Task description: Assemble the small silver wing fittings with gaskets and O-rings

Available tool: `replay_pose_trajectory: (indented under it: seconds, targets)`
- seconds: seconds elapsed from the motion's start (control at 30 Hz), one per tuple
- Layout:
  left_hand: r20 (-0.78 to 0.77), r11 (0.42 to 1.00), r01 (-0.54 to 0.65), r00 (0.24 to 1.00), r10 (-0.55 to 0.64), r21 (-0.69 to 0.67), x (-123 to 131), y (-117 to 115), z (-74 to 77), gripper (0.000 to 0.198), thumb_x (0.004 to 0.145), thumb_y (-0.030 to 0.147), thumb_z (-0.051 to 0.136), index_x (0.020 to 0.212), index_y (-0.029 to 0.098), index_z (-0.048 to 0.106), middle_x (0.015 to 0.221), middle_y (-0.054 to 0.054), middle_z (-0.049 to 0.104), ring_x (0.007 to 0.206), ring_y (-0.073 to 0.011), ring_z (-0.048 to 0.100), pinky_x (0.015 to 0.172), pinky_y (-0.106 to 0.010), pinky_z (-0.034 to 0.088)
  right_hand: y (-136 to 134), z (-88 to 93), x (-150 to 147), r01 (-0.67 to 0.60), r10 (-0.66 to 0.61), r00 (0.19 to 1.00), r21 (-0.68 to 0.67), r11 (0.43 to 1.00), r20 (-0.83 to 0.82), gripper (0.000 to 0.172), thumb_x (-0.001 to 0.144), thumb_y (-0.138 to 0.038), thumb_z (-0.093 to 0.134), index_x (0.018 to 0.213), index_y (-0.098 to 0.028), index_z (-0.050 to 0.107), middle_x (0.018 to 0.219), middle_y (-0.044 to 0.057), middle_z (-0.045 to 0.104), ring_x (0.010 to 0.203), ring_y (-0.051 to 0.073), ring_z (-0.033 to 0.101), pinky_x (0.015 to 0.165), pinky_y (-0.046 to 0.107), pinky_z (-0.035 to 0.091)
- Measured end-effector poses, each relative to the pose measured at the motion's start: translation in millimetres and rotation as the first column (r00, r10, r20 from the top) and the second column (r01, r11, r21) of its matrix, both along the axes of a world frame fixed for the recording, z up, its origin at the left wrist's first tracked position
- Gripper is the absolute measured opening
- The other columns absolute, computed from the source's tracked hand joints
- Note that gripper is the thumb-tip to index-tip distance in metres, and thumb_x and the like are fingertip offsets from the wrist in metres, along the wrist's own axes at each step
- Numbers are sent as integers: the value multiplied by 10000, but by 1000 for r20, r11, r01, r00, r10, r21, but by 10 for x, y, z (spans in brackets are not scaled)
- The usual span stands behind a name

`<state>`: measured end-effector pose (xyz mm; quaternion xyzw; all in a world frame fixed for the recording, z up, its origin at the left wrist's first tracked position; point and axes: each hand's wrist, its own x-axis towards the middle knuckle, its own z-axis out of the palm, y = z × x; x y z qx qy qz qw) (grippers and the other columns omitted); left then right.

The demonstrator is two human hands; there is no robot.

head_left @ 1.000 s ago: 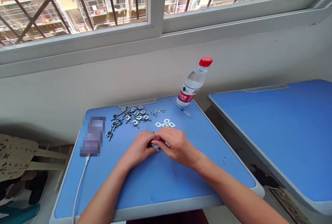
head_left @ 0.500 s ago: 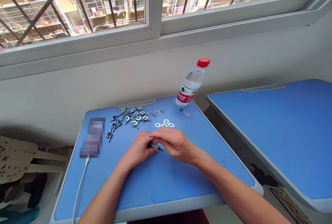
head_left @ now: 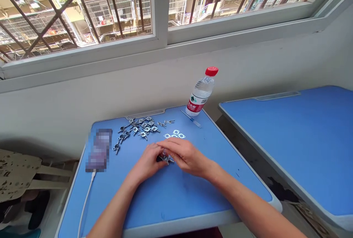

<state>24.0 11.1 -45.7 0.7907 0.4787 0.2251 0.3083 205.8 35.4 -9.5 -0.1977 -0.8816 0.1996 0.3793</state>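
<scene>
In the middle of the blue desk, a small silvery metal fitting [head_left: 167, 160] with protruding studs shows between my two hands. My left hand [head_left: 149, 160] grips it from the left, with its fingers partly covered by the other hand. Arched over the top, my right hand [head_left: 186, 155] has its fingers closed around the fitting's upper part; the fingertips are mostly hidden. Just beyond my hands lie several flat diamond-shaped metal plates [head_left: 175, 132]. A loose cluster of similar metal fittings [head_left: 143, 124], some with dark round centres, spreads over the back left.
A phone [head_left: 98, 150] with a white cable [head_left: 87, 201] lies at the desk's left. At the back right stand a red-capped water bottle [head_left: 200, 92] and a thin blue-and-clear pen-like tool [head_left: 191, 119]. A second blue desk [head_left: 292, 131] is beyond a gap to the right.
The camera view has tilted slightly, so the scene sits a little lower. My hands stay around the same fitting with only a slight shift of the fingers.
</scene>
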Motion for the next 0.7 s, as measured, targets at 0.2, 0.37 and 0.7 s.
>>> replay_pose_trajectory:
  seconds: [0.2, 0.37, 0.7]
  targets:
    - [-48, 1000, -15, 999, 15, -8, 7, -13, 33, 112, 799, 113, 683, 860, 196, 639, 914, -17, 670, 914, -221, 574, 819, -335, 401, -4, 20, -15, 68, -69, 996, -16, 998, -53, 221, 1006, -208, 438, 989, -204, 658, 756, 39, 699, 658, 168, 601, 627, 286, 492]
    - [-67, 1000, -18, 998, 18, 3, 15, -22, 58, 123, 796, 114, 682, 872, 201, 639, 906, -15, 657, 902, -217, 571, 796, -326, 389, -4, -18, -57, 104, -106, 991, -30, 994, -79, 212, 994, -204, 451, 888, -187, 635, 744, 48, 692, 654, 166, 613, 631, 282, 496]
    - [-42, 1000, -22, 999, 23, 11, 5, -22, 21, 128, 772, 88, 699, 810, 190, 630, 964, -25, 677, 956, -231, 591, 824, -335, 386, 13, 97, 37, -32, 29, 999, -198, 980, -17, 222, 974, -176, 470, 1093, -191, 657, 965, 64, 739, 838, 173, 670, 761, 291, 525]
